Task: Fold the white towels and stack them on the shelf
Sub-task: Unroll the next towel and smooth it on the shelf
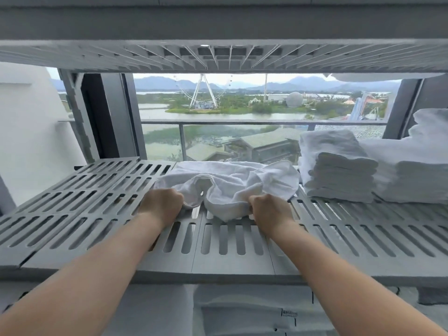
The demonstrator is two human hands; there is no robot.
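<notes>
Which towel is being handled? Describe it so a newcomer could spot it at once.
Start at the grey slatted shelf in front of the window. Near its middle lies a crumpled white towel, its near edge gripped by the left hand and right hand. Unlike the neat folded stacks to its right, it is loose and unfolded.

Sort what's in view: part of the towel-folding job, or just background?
Job:
crumpled towel, gripped by left hand and right hand
folded towel stack
bigger folded pile beside it
slatted shelf

Background:
upper shelf
balcony railing
Ferris wheel outside
</notes>
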